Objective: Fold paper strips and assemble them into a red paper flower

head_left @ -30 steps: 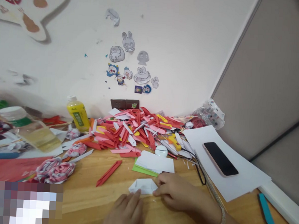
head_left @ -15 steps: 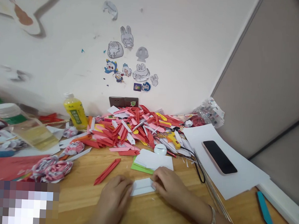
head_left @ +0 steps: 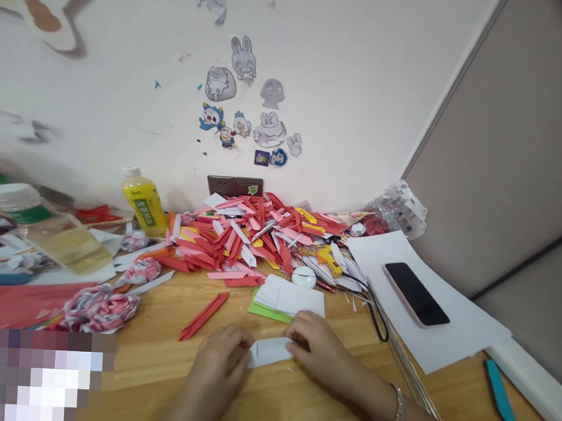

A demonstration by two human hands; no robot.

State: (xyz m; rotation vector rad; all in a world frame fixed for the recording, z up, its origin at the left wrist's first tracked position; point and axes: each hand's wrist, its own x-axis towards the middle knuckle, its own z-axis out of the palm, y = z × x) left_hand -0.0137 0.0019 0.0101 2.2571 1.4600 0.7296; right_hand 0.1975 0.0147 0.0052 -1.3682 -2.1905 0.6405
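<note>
The left hand (head_left: 219,361) has its fingers bent and nearly closed, with the thumb and the forefinger pinching the left end of a folded white paper (head_left: 270,352). The right hand (head_left: 318,345) has its fingers curled in a similar way, and they pinch the right end of the same paper. This paper is in the lower middle of the frame, low over the bench (head_left: 154,386); whether its underside touches the wood, I cannot tell. It is a narrow strip, and its long axis goes from left to right across the frame, the right end slightly higher in the picture. One end points to each hand.

Just above the right hand are white sheets (head_left: 290,297), with a green paper (head_left: 264,308) partly under them. To the left of these lies a red folded strip (head_left: 204,316), slanting from lower left to upper right. Further up, in the centre of the frame, there is a large pile of folded strips (head_left: 241,243), mostly red, pink and white. A yellow glue gun (head_left: 329,261) lies at its right side. At the right of the frame, a phone (head_left: 416,294) rests on large white paper (head_left: 427,350).
</note>
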